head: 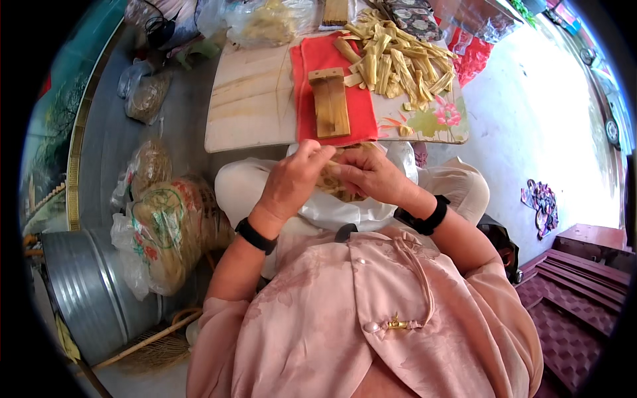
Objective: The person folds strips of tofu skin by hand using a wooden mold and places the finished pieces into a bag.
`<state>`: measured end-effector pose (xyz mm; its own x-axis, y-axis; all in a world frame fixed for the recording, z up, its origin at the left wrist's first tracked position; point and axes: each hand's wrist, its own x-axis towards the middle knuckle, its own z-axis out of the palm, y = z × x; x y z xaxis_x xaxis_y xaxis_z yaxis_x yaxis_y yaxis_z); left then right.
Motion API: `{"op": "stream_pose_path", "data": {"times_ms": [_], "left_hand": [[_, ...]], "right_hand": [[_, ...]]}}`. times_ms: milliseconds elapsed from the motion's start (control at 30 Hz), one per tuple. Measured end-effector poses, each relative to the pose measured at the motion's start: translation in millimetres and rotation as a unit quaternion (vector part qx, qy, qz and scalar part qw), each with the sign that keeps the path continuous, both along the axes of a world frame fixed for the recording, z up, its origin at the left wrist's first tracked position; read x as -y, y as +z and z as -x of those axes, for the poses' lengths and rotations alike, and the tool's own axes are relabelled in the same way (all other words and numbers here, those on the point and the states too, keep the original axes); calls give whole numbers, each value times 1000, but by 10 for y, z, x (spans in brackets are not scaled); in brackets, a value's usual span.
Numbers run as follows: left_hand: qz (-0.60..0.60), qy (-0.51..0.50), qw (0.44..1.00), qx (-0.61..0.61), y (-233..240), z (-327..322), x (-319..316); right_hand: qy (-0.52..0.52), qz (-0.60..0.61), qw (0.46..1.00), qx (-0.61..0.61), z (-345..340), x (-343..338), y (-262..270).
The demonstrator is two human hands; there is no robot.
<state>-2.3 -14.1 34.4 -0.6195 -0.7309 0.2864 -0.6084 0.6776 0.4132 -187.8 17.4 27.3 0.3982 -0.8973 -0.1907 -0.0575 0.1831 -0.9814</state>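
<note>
My left hand (pixel 297 174) and my right hand (pixel 372 171) meet over my lap, just below the table edge. Their fingertips pinch a yellowish plant-fibre strand (pixel 328 175), largely covered by the fingers. Beneath them a white plastic bag (pixel 348 213) lies open across my lap with a coil of similar pale fibre (pixel 343 191) inside. Ahead, a wooden block (pixel 330 107) with two small holes at its far end rests on a folded red cloth (pixel 362 114). To its right, dried, husk-like strips (pixel 398 59) are heaped, partly over the cloth.
The low table (pixel 249 109) has a floral print. Bagged fibre (pixel 268 22) sits at its back, near another wooden block (pixel 336 12). At left stand a large stuffed plastic bag (pixel 169 229) and a metal drum (pixel 89 288). A maroon metal panel (pixel 572 308) lies at right.
</note>
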Motion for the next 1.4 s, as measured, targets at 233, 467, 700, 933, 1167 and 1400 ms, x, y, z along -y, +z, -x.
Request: {"op": "stream_pose_path", "data": {"times_ms": [233, 467, 700, 933, 1167, 1400], "left_hand": [[94, -28, 994, -37, -323, -97, 443], [-409, -18, 846, -341, -279, 91, 526], [-378, 113, 879, -267, -221, 153, 693], [-125, 127, 981, -77, -396, 184, 701], [50, 116, 990, -66, -369, -54, 150], [-687, 14, 547, -478, -330, 17, -138]], "right_hand": [[-60, 164, 982, -68, -82, 84, 114], [-197, 133, 965, -111, 181, 529, -199], [-196, 188, 946, -179, 129, 700, -52], [-206, 198, 896, -340, 122, 674, -347], [-192, 415, 820, -345, 50, 250, -101], [-153, 398, 899, -96, -287, -114, -12]]}}
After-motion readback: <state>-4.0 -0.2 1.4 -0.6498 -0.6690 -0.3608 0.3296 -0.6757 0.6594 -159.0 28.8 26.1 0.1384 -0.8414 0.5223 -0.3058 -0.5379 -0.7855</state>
